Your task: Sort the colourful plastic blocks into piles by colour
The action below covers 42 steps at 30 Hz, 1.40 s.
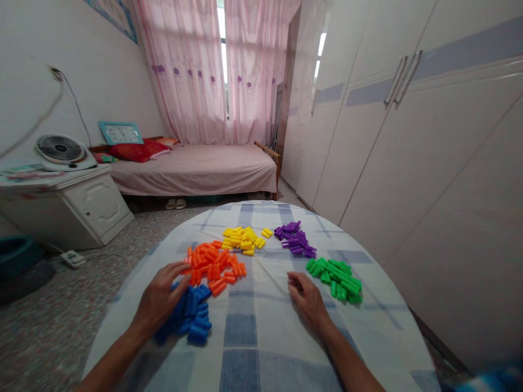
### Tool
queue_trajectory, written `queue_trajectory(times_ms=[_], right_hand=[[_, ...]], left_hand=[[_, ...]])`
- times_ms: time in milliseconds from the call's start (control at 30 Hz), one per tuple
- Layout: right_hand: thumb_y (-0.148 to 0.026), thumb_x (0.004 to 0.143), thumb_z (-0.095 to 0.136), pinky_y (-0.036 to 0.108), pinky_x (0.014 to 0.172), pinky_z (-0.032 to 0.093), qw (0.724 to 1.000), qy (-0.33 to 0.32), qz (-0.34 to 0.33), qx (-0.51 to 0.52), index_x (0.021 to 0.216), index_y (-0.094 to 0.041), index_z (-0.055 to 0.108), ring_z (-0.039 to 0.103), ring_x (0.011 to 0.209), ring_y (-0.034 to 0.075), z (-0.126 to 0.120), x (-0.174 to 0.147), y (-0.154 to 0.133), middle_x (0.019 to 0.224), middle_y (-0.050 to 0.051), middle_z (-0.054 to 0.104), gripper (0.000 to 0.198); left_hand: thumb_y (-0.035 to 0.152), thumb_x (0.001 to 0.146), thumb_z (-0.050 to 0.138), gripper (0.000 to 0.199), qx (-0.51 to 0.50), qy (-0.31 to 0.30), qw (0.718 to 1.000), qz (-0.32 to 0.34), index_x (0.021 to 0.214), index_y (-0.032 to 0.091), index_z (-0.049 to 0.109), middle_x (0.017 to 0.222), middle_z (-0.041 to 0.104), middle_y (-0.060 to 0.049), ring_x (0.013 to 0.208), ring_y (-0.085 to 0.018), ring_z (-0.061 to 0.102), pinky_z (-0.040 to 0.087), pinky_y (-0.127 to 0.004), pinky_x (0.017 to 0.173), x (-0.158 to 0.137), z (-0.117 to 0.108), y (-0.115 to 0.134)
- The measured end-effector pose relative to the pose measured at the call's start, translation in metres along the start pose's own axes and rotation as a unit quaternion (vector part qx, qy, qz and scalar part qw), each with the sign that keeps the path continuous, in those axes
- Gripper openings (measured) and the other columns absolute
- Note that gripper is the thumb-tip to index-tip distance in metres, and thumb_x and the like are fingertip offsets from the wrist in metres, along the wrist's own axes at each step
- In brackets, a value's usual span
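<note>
My left hand (pixel 163 294) reaches over a pile of blue plastic pieces (pixel 190 313), its fingers stretched forward and thumb apart. Its fingertips are at the left edge of a pile of orange pieces (pixel 212 261); nothing shows in its grip. My right hand (pixel 307 298) rests on the cloth with its fingers loosely curled in, and no piece shows in it. To its right lies a heap of green pieces (pixel 337 277). Farther back are yellow pieces (pixel 244 239) and purple pieces (pixel 296 238). The pieces are small and tube-like, and the left hand partly hides the blue ones.
The round table (pixel 278 359) has a blue-and-white checked cloth. A pale wardrobe (pixel 408 163) stands close on the right. Behind the table is a bed (pixel 204 169) with pink covers. A white cabinet (pixel 93 204) on the left carries a fan (pixel 61 149).
</note>
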State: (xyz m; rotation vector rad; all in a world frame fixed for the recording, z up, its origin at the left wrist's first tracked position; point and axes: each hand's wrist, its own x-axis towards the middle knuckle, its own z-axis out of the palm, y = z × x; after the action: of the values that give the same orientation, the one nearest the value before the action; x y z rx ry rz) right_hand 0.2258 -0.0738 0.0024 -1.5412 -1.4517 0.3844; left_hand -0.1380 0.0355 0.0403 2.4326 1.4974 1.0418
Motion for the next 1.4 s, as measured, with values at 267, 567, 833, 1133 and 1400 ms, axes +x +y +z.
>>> queue_trajectory(times_ms=[267, 567, 833, 1133, 1400], right_hand=[[-0.020, 0.079, 0.048, 0.032, 0.078, 0.049, 0.998, 0.002, -0.009, -0.055, 0.102, -0.017, 0.061, 0.060, 0.083, 0.017, 0.004, -0.001, 0.000, 0.092, 0.005, 0.063, 0.027], [-0.019, 0.078, 0.047, 0.032, 0.077, 0.049, 0.997, 0.001, -0.015, -0.074, 0.102, -0.017, 0.061, 0.060, 0.082, 0.017, 0.004, 0.000, 0.001, 0.091, 0.005, 0.063, 0.027], [-0.020, 0.078, 0.048, 0.033, 0.077, 0.049, 0.998, 0.001, -0.003, -0.055, 0.100, -0.018, 0.062, 0.060, 0.082, 0.018, 0.003, 0.000, -0.002, 0.091, 0.005, 0.064, 0.026], [-0.018, 0.078, 0.047, 0.031, 0.078, 0.048, 0.999, -0.004, -0.007, -0.052, 0.101, -0.018, 0.061, 0.060, 0.084, 0.017, 0.003, 0.001, 0.000, 0.092, 0.005, 0.063, 0.027], [-0.018, 0.079, 0.048, 0.032, 0.078, 0.049, 0.999, -0.004, 0.000, -0.042, 0.100, -0.019, 0.062, 0.060, 0.084, 0.017, 0.001, 0.001, -0.002, 0.092, 0.005, 0.064, 0.026]], left_hand=[[0.050, 0.087, 0.039, 0.054, -0.068, -0.072, 0.992, -0.077, 0.132, 0.022, 0.047, 0.142, 0.042, -0.008, 0.133, -0.023, 0.036, 0.029, -0.046, 0.111, -0.050, 0.013, -0.025], [0.046, 0.082, 0.053, 0.037, -0.124, -0.073, 0.989, -0.033, 0.110, 0.024, 0.063, 0.118, 0.062, -0.007, 0.112, -0.024, 0.056, 0.045, -0.044, 0.099, -0.065, 0.010, 0.012], [0.038, 0.085, 0.050, 0.036, -0.161, -0.096, 0.982, -0.013, 0.118, 0.027, 0.060, 0.132, 0.052, -0.007, 0.123, -0.025, 0.048, 0.042, -0.043, 0.104, -0.078, 0.013, 0.048], [0.038, 0.089, 0.044, 0.038, -0.209, -0.187, 0.960, -0.010, 0.125, 0.030, 0.056, 0.140, 0.045, -0.005, 0.129, -0.025, 0.043, 0.035, -0.044, 0.109, -0.059, 0.025, 0.059], [0.038, 0.087, 0.048, 0.036, -0.214, -0.212, 0.953, 0.029, 0.119, 0.029, 0.061, 0.134, 0.051, -0.007, 0.123, -0.026, 0.048, 0.042, -0.041, 0.104, -0.072, 0.029, 0.090]])
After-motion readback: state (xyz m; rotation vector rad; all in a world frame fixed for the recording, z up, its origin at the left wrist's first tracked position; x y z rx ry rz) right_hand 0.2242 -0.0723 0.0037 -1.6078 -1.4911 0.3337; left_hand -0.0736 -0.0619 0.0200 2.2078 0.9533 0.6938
